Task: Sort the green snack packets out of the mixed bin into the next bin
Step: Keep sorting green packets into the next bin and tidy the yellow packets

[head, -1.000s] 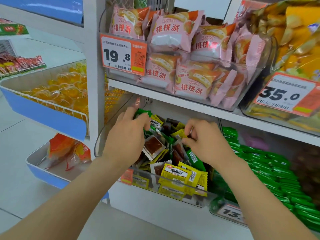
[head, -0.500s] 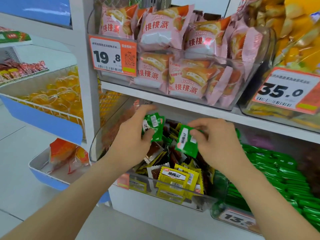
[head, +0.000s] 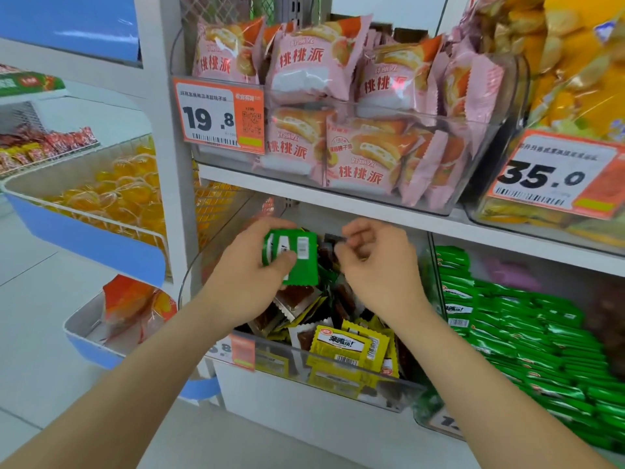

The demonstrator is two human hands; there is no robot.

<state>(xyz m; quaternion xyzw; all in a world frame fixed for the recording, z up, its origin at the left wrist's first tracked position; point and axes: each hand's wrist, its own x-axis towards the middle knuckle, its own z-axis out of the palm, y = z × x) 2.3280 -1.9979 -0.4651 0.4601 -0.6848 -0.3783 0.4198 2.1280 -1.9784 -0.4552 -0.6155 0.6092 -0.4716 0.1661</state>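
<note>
Head view: left hand (head: 248,282) grips green packets (head: 299,264) upright, long axis vertical.

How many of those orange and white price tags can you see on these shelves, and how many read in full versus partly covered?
Read in full: 2, the 19.8 tag and the 35.0 tag
Partly covered: 2, the mixed-bin tag and the green-bin tag
Total: 4

2 hands (left (head: 250,286), right (head: 375,269)), 2 green pkts (head: 299,265) in left, 2 upper price tags (head: 216,120), 4 clear bins (head: 338,370).
</note>
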